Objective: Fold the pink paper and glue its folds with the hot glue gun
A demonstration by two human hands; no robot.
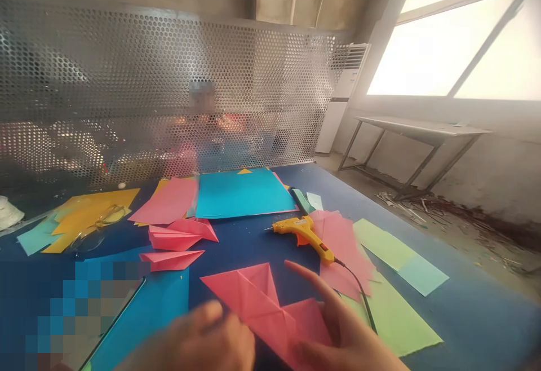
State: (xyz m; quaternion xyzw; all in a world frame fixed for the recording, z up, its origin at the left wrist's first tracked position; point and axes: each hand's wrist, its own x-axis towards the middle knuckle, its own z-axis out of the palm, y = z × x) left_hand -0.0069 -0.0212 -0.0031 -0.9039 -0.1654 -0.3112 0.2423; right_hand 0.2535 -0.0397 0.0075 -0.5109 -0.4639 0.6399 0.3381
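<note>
Now both hands on folded pink paper (270, 309) on worktop (249, 244): left hand (203, 337) pins edge w/ fingers together, right hand (338, 326) presses crease, forefinger out (glue gun (302, 233) nearby).

We look from head height, forward and down across the counter (253, 247), close above our hands, facing the perforated screen (169, 89).
</note>
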